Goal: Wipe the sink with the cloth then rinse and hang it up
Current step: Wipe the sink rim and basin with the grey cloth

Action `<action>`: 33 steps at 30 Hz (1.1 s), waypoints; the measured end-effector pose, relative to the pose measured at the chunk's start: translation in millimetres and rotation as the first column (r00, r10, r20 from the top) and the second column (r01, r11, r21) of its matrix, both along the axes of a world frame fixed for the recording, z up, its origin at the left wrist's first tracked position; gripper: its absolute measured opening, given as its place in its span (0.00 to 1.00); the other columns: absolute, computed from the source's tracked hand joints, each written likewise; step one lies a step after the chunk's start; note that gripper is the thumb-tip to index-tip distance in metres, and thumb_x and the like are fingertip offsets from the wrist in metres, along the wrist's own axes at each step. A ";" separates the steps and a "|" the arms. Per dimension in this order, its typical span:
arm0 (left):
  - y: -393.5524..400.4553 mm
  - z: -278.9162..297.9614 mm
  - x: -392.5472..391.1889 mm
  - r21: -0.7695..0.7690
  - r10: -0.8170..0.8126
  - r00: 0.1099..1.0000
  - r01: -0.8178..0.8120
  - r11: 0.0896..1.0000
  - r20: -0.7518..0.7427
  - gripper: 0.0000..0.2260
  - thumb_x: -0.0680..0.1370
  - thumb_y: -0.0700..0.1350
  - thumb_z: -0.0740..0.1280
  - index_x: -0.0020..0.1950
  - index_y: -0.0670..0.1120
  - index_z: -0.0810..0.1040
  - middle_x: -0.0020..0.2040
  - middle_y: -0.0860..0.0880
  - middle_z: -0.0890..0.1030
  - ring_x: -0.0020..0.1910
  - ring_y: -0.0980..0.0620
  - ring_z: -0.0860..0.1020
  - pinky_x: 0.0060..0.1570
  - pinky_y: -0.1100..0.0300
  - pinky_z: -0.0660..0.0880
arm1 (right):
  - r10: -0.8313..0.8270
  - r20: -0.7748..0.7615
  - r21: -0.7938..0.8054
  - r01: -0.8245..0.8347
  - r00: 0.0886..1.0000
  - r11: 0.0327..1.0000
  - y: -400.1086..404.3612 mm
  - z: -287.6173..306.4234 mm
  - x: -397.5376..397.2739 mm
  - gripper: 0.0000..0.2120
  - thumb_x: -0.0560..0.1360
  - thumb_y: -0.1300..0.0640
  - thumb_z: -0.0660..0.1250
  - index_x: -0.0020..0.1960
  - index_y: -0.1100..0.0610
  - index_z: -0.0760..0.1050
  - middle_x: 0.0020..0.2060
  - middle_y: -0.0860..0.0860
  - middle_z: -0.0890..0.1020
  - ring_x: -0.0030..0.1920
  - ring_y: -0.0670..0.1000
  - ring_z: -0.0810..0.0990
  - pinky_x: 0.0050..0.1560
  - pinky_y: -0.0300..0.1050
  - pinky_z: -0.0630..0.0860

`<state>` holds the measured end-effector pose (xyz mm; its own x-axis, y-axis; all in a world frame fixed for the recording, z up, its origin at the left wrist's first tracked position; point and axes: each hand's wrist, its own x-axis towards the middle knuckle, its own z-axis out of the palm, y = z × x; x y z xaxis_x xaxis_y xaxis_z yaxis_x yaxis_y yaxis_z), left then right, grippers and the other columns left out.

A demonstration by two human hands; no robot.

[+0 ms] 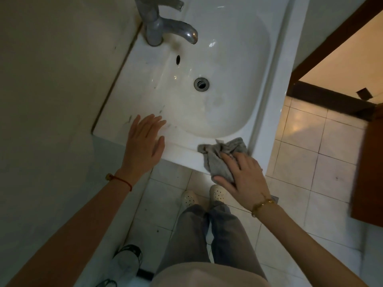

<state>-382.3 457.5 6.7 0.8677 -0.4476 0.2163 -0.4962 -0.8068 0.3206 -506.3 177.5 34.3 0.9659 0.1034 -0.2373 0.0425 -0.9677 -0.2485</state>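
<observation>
The sink is white, with an oval basin, a drain near the basin centre and an overflow slot on the wall below the tap. The tap is grey metal, its spout pointing over the basin.

The cloth is grey and crumpled. It lies on the near corner of the sink rim, at the person's right, and hangs partly over the front edge.

Right hand: fingers spread and bent over the cloth, thumb under its hanging edge, pressing it against the rim. A gold bracelet sits on this wrist.

Left hand: flat, fingers straight and together, resting on the rim at the basin's near left edge, holding nothing. A red cord circles this wrist.

The two hands are well apart. Pale floor tiles lie below.
</observation>
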 end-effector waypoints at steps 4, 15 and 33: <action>2.7 -6.7 5.1 0.013 0.022 0.999 -0.022 1.000 -0.025 0.18 0.81 0.44 0.58 0.69 0.41 0.73 0.68 0.42 0.75 0.73 0.43 0.68 0.77 0.40 0.54 | 0.023 0.032 0.008 -0.023 0.999 1.000 59.3 -3.4 41.8 0.32 0.78 0.33 0.43 0.73 0.47 0.63 0.60 0.54 0.74 0.60 0.57 0.71 0.64 0.54 0.67; 2.8 -11.7 6.9 0.000 0.052 0.997 -0.052 0.999 -0.060 0.18 0.79 0.45 0.58 0.67 0.41 0.75 0.65 0.43 0.78 0.69 0.43 0.72 0.77 0.41 0.53 | -0.023 0.009 -0.035 0.023 1.000 0.999 4.2 1.9 7.2 0.27 0.80 0.38 0.44 0.72 0.49 0.65 0.56 0.53 0.74 0.58 0.54 0.71 0.65 0.52 0.65; 2.0 -14.0 7.0 0.020 0.054 0.997 -0.053 0.998 -0.060 0.19 0.78 0.46 0.58 0.66 0.41 0.76 0.64 0.43 0.79 0.68 0.43 0.73 0.77 0.41 0.54 | 0.096 -0.009 -0.079 -0.096 0.995 0.992 -10.1 0.4 14.0 0.26 0.80 0.38 0.46 0.67 0.51 0.71 0.56 0.51 0.77 0.59 0.54 0.72 0.69 0.51 0.61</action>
